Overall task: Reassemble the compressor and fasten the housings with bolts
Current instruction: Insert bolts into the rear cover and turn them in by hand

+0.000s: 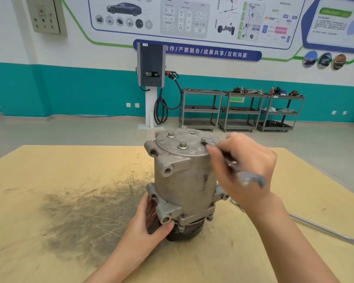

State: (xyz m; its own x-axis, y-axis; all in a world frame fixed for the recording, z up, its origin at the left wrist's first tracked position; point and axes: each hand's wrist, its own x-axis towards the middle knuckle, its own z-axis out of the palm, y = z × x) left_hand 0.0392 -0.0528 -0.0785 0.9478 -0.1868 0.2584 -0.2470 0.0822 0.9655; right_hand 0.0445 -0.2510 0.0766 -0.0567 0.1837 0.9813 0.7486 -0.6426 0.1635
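The grey cast-metal cylindrical compressor point(184, 180) is stood upright on its dark pulley end, near the middle of the tan, scuffed worktop point(49, 201). Its flat end cover is turned upward, and two hex-head flanged bolts point(182, 145) are seen seated in it, well apart from each other.

The left hand point(149, 225) is wrapped round the lower flange, thumb pressed beside a mounting lug, fingers tucked behind the housing; the base is gripped.

The right hand point(243, 166) is closed round a blurred grey metal open-ended spanner point(233, 162). One spanner head is laid at the right edge of the cover, where a third bolt may sit; that cannot be told through the blur. The other head sticks out past the knuckles.

A long thin steel bar point(325, 229) is laid on the worktop to the right, apart from the compressor. A small shiny metal piece point(234, 201) is partly hidden behind the right wrist.

A dark smudge point(86, 213) is spread left of the compressor.
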